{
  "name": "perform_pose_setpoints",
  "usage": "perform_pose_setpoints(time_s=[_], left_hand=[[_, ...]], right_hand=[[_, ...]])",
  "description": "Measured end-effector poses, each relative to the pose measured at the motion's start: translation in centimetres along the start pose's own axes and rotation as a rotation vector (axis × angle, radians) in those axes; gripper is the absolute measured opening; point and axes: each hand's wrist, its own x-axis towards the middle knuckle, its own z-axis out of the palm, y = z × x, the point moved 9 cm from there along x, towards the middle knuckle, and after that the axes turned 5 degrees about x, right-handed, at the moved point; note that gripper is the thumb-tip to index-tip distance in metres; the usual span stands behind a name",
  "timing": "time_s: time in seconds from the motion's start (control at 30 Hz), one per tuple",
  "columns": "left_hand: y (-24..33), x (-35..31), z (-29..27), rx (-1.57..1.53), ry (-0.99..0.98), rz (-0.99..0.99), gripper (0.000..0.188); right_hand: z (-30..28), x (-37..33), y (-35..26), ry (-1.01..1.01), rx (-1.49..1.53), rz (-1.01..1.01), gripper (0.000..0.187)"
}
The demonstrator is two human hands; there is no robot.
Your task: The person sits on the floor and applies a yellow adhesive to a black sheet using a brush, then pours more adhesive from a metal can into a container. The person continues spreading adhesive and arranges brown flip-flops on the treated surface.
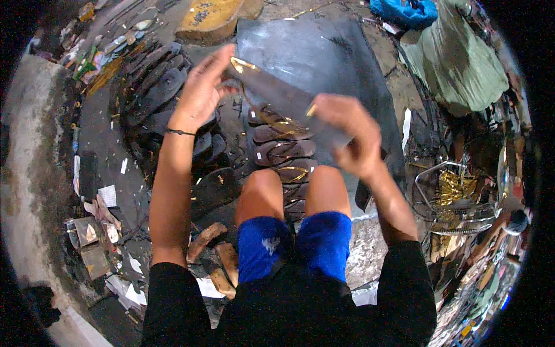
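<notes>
A dark brown flip-flop sole [274,87], smeared by motion, slants between my hands above a dark mat [341,52]. Bits of gold show at both its ends. My right hand [352,136] is closed on its near right end. By the far left end, my left hand [202,87] has its fingers stretched out and the thumb apart; whether it touches the gold there I cannot tell. Below, a column of brown flip-flops [284,151] lies overlapping on the mat, some with gold straps and some with dark ones, reaching down between my knees.
Dark soles [165,87] are heaped left of the mat. A yellow worn block [214,20] stands at the far edge. On the right are a greenish cloth sack [462,63], a blue bundle [404,11] and a wire basket with gold strips [457,188]. Wooden pieces [207,240] lie by my left leg.
</notes>
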Motion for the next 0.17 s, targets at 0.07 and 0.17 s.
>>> perform_pose_setpoints(time_s=[0.07, 0.17], left_hand=[[2.9, 0.7, -1.5, 0.030, -0.118, 0.145, 0.036], [5.4, 1.3, 0.6, 0.153, -0.207, 0.306, 0.042]], right_hand=[[-3.6, 1.7, 4.7, 0.204, 0.194, 0.631, 0.029], [-4.4, 5.8, 8.1, 0.234, 0.870, 0.706, 0.039]])
